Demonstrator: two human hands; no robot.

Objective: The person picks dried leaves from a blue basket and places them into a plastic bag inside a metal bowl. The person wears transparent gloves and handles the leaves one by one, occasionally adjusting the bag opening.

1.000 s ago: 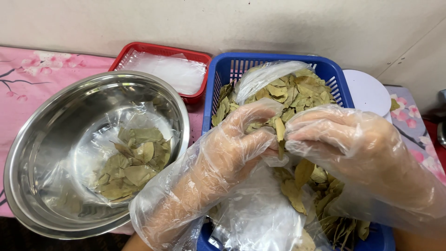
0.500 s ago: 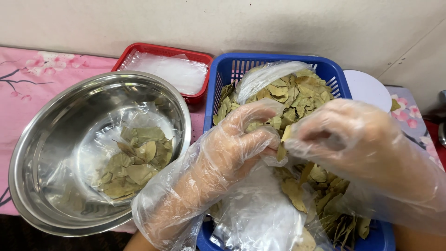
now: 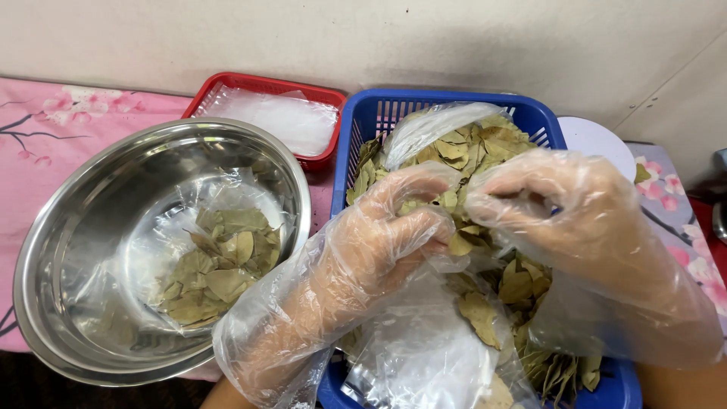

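Left hand (image 3: 386, 242): gloved, fingers curled around a few dried leaves (image 3: 462, 155) over the blue basket (image 3: 363, 121).
Right hand (image 3: 556, 204): gloved, fingertips pinched together on a leaf — just beside the left.
Leaves: most heaped in a clear bag inside the basket; some already in the bagged steel bowl (image 3: 83, 227).
Risk: brittle leaves may crumble under a tight pinch — or drop onto the pink cloth (image 3: 68, 136) if carried loosely.
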